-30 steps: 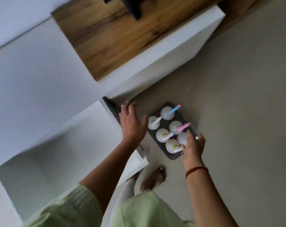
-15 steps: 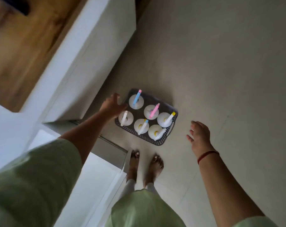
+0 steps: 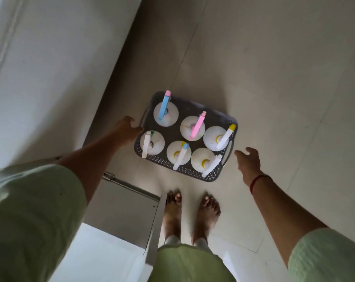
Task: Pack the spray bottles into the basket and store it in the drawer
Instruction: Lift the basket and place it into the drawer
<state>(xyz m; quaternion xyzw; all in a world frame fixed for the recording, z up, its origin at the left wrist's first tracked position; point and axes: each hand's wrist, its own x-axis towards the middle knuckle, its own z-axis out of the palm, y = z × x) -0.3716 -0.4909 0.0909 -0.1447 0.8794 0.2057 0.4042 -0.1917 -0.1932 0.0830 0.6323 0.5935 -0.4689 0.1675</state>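
Left hand [image 3: 127, 127] held out low at the left end of the basket [image 3: 162, 160], fingers loosely bent, nothing in them. The thumb tip sits right at the rim; blur hides whether it touches. Right hand [image 3: 249, 161] spread and relaxed, palm turned toward the basket's right handle [image 3: 230, 152], just beside it with a thin strip of floor between, holding nothing. Red thread [image 3: 257, 180] round that wrist; pale green sleeves on both arms. The basket is dark grey with a perforated wall. It stands on the floor between the two hands and ahead of the person's bare feet [image 3: 190, 212]. In it stand six white spray bottles [image 3: 185, 127], upright, in two rows of three. Far row: blue trigger head with pink tip [image 3: 164, 107], pink head [image 3: 197, 127], white head with yellow tip [image 3: 226, 137]. Near row: white head with a green mark, white head with blue tip, and a plain white one. The floor [image 3: 274, 78] is pale tile with faint grout lines, dimly lit. Lower left, a white drawer [image 3: 119, 212] stands pulled open with a metal rail [image 3: 129, 185] along its far side, its front edge just beside the left foot. White cabinet front [image 3: 50, 78] runs up the left side.
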